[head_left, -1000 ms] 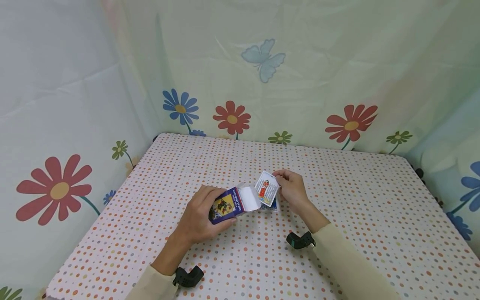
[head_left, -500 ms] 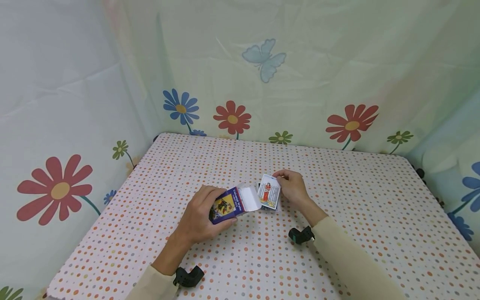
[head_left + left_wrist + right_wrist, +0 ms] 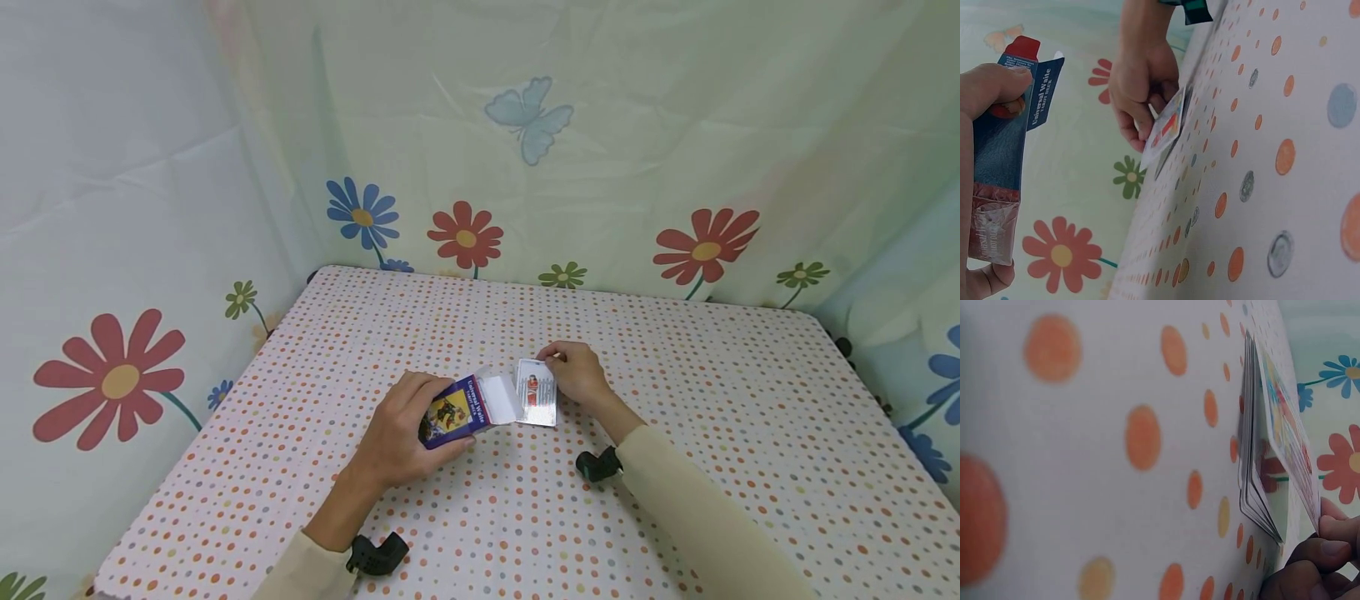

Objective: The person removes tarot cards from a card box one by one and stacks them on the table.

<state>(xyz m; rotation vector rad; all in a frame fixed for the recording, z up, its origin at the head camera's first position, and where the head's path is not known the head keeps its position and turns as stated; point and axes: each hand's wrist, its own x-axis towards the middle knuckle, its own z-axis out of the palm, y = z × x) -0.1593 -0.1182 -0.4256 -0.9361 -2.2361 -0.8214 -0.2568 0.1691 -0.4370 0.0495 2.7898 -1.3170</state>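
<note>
My left hand point(image 3: 396, 433) grips a dark blue tarot card box point(image 3: 452, 412), thumb on one side and fingers on the other. Its white flap point(image 3: 501, 398) hangs open toward the right. With thumb and fingertips, my right hand point(image 3: 581, 377) pinches a tarot card point(image 3: 536, 385) by its far edge. A figure in red is printed on the card's upper face. Under it, in the right wrist view, a small stack of cards point(image 3: 1249, 437) lies on the table. The card is tilted, its held edge raised above the stack. What the box holds inside is hidden.
A dotted cloth covers the table point(image 3: 675, 400). Flower-printed curtains point(image 3: 615, 150) stand behind it and at both sides. Black wrist cameras are strapped at both sleeves.
My right hand has turned the card straighter and lowered it over the stack, which it now covers in the head view. My left hand and the box have barely moved.
</note>
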